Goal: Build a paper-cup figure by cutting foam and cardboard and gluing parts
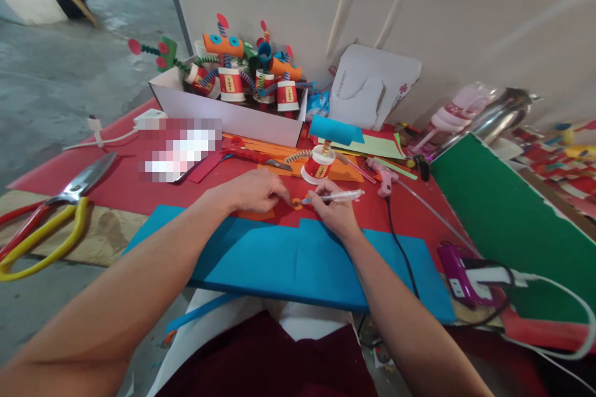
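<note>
My right hand (334, 208) grips a clear-barrelled pen (344, 196), its tip low over a small orange paper circle (297, 203) on the red table covering. My left hand (261, 191) is curled, with a fingertip pressed at the circle's left edge. Just behind my hands stands an upturned red and white paper cup (320, 164) with a coiled paper spring on its side and a blue paper roll (336, 130) above it. Blue paper sheets (270, 254) lie along the table's front edge, below my wrists.
Large scissors (77, 192) lie at left near a phone (181, 152). Red-handled scissors (246, 150) rest behind my left hand. A box (223, 116) holds several cup figures. At right are a pink glue gun (384, 178), its cord, a purple power strip (465, 279) and a green board (507, 229).
</note>
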The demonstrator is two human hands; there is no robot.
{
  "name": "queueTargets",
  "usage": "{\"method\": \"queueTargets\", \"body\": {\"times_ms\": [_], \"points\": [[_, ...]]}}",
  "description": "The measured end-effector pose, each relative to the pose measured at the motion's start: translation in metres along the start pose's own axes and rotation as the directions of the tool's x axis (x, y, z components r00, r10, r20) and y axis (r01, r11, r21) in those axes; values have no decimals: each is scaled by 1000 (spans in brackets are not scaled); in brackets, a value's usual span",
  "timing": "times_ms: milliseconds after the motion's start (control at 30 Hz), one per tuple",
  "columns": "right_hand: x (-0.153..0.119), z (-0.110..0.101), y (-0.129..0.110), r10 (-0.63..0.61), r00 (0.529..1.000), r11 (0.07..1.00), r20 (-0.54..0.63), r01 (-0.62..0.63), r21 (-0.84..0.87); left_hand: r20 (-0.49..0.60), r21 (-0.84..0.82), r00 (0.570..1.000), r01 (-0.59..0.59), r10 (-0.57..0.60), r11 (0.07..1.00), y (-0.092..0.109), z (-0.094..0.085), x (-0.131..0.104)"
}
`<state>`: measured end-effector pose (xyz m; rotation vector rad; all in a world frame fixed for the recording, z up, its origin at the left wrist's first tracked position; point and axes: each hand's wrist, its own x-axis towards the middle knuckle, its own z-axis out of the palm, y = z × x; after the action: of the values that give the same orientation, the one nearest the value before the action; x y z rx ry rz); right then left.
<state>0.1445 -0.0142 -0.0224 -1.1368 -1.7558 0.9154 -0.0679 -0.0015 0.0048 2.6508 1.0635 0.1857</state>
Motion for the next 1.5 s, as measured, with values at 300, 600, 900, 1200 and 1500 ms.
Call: {"method": "queueTargets", "body": {"times_ms": [300,600,900,1200,1500], "points": [[0,0,2,6,1000,1000,5,-6,-24,-24,-12,1000,-20,20,1000,-2,2,0],[-1,0,1,18,1000,1000,-2,-18,-25,-19,-27,1000,-16,15,1000,-2,2,0],[-1,0,1,29,1000,999,0,-29,-14,4,-15,1000,7,-7,1000,0,-1,-1],[3,-8,3,120,983,984,-138,-99,145,21,-44,1000,20,-20,999,-2,1,0],[11,-36,5,-187,930,967,-316,119,-224,27,-62,1000,-5,7,998,-4,-1,-1]]}}
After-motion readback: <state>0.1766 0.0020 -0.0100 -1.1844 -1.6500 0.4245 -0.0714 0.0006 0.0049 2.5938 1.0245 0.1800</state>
